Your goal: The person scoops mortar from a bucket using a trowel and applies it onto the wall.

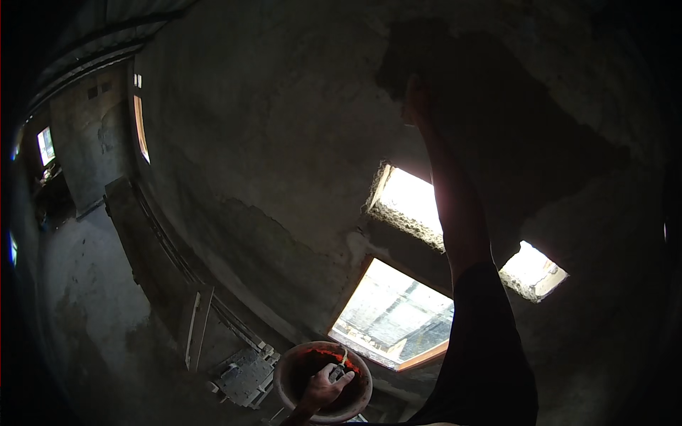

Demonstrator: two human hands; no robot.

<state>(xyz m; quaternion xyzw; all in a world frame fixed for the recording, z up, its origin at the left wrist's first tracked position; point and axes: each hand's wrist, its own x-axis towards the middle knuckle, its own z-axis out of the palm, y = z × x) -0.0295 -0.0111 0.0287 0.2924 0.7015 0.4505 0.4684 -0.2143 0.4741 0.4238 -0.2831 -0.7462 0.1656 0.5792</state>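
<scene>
My right arm reaches far up to the wall, and my right hand point(420, 99) is at the left part of a dark, damp-looking plaster patch point(497, 113). Its fingers close round a flat, pale-edged tool point(408, 103), perhaps a plastering float; shadow hides most of it. Low in front of me, my left hand point(327, 388) is closed over a round bucket point(285, 380) with a reddish inside. A small dark piece with a pale strip point(344, 355) shows at its fingers, possibly the bucket's handle. What lies in the bucket is too dark to make out.
Two rough-edged openings point(408, 202) point(533, 273) and a wood-framed window point(394, 312) let bright light through the wall. Down to the left are a long board point(145, 248), narrow planks point(199, 326) and a grey, cluttered platform point(245, 376). Pale floor point(92, 277) lies at the far left.
</scene>
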